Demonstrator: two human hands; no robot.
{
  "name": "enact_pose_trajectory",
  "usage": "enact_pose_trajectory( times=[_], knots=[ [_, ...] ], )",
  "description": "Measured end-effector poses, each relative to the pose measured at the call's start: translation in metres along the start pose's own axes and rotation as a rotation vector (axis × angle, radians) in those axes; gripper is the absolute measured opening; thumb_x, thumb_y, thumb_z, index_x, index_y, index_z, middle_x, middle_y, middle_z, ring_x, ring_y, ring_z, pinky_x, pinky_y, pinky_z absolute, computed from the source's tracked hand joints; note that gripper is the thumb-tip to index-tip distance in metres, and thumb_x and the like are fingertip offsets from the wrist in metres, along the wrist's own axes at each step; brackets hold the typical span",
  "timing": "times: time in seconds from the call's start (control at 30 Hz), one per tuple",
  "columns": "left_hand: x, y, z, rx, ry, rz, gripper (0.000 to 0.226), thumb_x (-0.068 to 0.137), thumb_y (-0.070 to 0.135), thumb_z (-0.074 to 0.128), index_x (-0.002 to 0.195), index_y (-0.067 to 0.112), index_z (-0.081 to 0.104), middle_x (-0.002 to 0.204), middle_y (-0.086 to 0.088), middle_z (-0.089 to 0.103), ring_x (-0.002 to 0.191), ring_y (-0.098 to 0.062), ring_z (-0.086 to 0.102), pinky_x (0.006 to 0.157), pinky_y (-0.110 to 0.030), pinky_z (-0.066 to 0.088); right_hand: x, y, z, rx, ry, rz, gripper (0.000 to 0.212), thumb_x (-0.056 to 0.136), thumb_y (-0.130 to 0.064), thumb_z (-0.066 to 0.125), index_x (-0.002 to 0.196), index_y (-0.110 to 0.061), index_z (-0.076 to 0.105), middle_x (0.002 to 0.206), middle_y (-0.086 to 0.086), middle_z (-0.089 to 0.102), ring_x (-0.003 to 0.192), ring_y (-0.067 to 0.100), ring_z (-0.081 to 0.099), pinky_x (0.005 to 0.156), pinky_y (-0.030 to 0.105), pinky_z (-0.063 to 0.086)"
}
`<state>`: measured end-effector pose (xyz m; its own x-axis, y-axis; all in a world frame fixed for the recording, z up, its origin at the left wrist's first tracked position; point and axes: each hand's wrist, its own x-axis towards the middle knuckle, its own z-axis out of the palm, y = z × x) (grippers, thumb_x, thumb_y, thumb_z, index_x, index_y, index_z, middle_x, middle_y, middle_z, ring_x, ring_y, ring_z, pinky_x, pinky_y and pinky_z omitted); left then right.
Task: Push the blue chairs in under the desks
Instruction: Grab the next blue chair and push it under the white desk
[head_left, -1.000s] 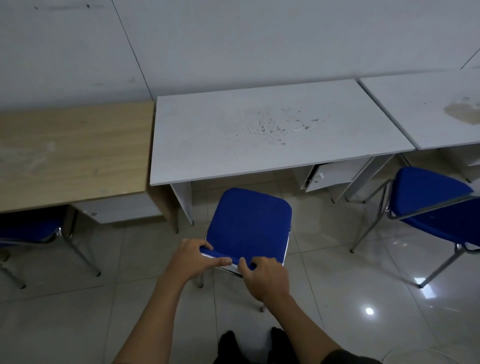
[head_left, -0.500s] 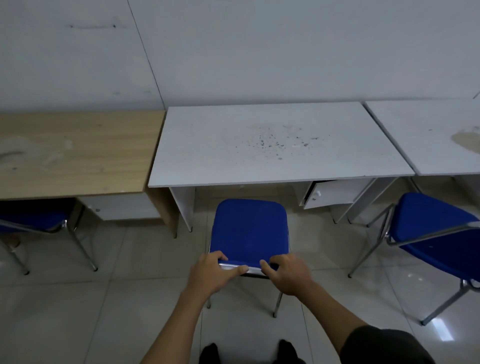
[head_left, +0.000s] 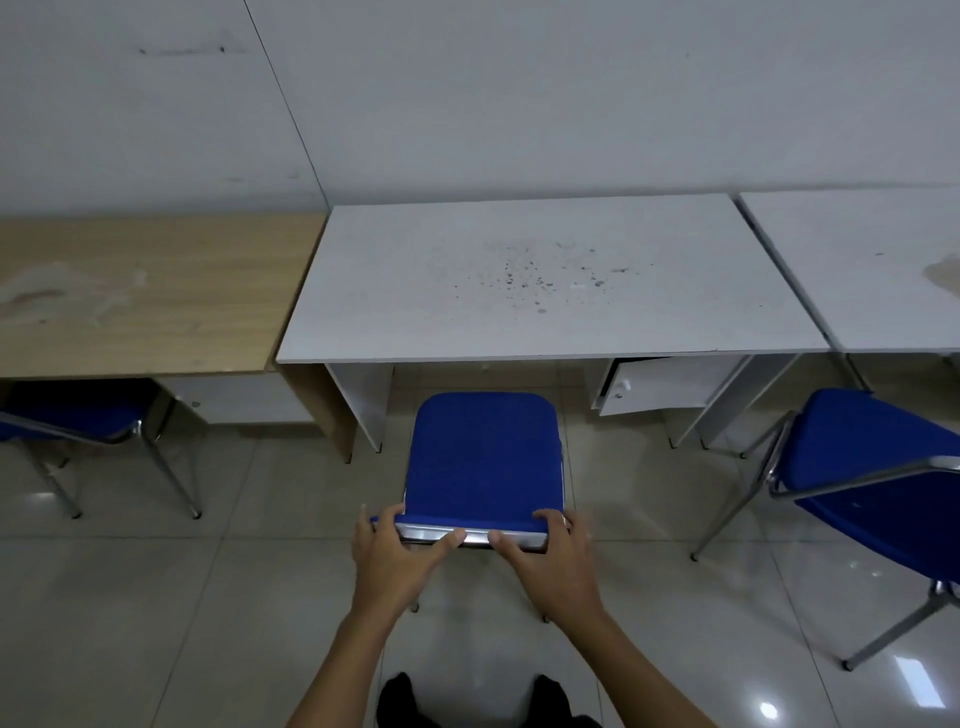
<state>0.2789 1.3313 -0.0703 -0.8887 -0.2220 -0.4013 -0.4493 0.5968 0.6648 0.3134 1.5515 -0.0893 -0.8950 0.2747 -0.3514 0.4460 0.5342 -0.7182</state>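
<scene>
1. Directly before the white desk (head_left: 545, 280), the middle blue chair (head_left: 485, 457) stands on the tiled floor (head_left: 156, 597), its seat pointing toward the desk's knee space and its long axis running from the person to the desk; its front edge sits just short of the desk's front edge.
2. Along the chair's near side, the left hand (head_left: 389, 558) is curled around the chrome back rail (head_left: 470, 535), thumb along the metal and fingers over the blue padding.
3. Beside it on the same rail, the right hand (head_left: 553, 561) is wrapped the same way, thumb tips nearly meeting the left.
4. Compared with a second ago, the chair has straightened from a slight skew to square with the desk, and it sits closer to the desk's edge.
5. Left of the white desk, a wooden desk (head_left: 140, 291) has a blue chair (head_left: 78, 415) partly tucked beneath it.
6. Right of the white desk, another blue chair (head_left: 878, 478) stands angled, clear of a second white desk (head_left: 872, 260).
</scene>
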Motion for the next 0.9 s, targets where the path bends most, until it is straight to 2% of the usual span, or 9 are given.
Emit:
enact_pose_trajectory(
  times=[0.07,0.13,0.2,0.27,0.37,0.57,0.7,0.9],
  knots=[
    [0.003,0.003,0.002,-0.039,0.011,0.002,0.106,0.057,0.075,0.088,0.144,0.025,0.054,0.174,-0.009,0.010,0.159,-0.033,0.017,0.119,-0.057,0.040,0.005,-0.002,-0.005,0.064,-0.034,-0.007,0.086,0.067,-0.085,0.071,0.134,-0.036,0.049,0.163,0.004,0.024,0.151,0.032,0.026,0.114,0.054,0.045],
    [0.009,0.006,0.003,-0.062,0.012,-0.007,0.096,0.058,0.070,0.091,0.138,0.027,0.059,0.173,-0.009,0.012,0.158,-0.033,0.018,0.117,-0.056,0.041,0.010,-0.001,-0.008,0.135,-0.028,-0.015,0.083,0.066,-0.081,0.077,0.132,-0.042,0.045,0.170,0.001,0.003,0.157,0.036,0.005,0.120,0.058,0.035],
    [0.015,0.009,0.004,-0.073,0.014,-0.003,0.090,0.058,0.070,0.091,0.133,0.030,0.060,0.174,-0.008,0.012,0.158,-0.033,0.018,0.117,-0.056,0.041,0.015,-0.001,-0.008,0.202,-0.010,-0.033,0.080,0.065,-0.078,0.080,0.129,-0.046,0.044,0.171,-0.006,-0.013,0.159,0.032,-0.012,0.122,0.057,0.025],
    [0.022,0.014,0.004,-0.080,0.020,0.005,0.088,0.057,0.072,0.090,0.130,0.034,0.060,0.173,-0.008,0.012,0.158,-0.032,0.018,0.117,-0.056,0.041,0.024,-0.003,-0.011,0.228,-0.009,-0.033,0.077,0.066,-0.076,0.082,0.127,-0.048,0.045,0.171,-0.007,-0.017,0.158,0.029,-0.018,0.122,0.058,0.021],
    [0.036,0.023,0.004,-0.084,0.022,0.016,0.087,0.057,0.074,0.089,0.128,0.035,0.060,0.173,-0.008,0.012,0.158,-0.033,0.019,0.116,-0.056,0.042,0.040,-0.011,-0.016,0.254,-0.028,-0.038,0.073,0.067,-0.073,0.083,0.126,-0.046,0.048,0.171,-0.006,-0.015,0.158,0.029,-0.017,0.123,0.059,0.020],
    [0.072,0.051,0.002,-0.055,0.030,0.006,0.088,0.061,0.071,0.088,0.133,0.029,0.061,0.172,-0.012,0.015,0.159,-0.034,0.019,0.118,-0.057,0.040,0.083,-0.032,-0.027,0.237,-0.041,-0.091,0.067,0.073,-0.066,0.084,0.126,-0.042,0.051,0.171,-0.001,-0.011,0.158,0.026,-0.005,0.122,0.051,0.025],
    [0.096,0.070,0.002,-0.057,0.035,0.015,0.088,0.065,0.068,0.089,0.137,0.025,0.060,0.172,-0.013,0.016,0.158,-0.035,0.019,0.119,-0.056,0.039,0.112,-0.044,-0.034,0.229,-0.058,-0.096,0.067,0.071,-0.070,0.082,0.124,-0.043,0.052,0.172,0.001,-0.011,0.159,0.024,-0.006,0.122,0.049,0.025],
    [0.135,0.093,0.002,-0.064,0.042,0.035,0.086,0.068,0.065,0.088,0.139,0.025,0.061,0.173,-0.012,0.014,0.160,-0.033,0.013,0.117,-0.054,0.037,0.158,-0.060,-0.034,0.256,-0.078,-0.087,0.068,0.066,-0.076,0.081,0.121,-0.052,0.049,0.171,-0.005,-0.013,0.159,0.024,-0.004,0.121,0.048,0.026]
  ],
)
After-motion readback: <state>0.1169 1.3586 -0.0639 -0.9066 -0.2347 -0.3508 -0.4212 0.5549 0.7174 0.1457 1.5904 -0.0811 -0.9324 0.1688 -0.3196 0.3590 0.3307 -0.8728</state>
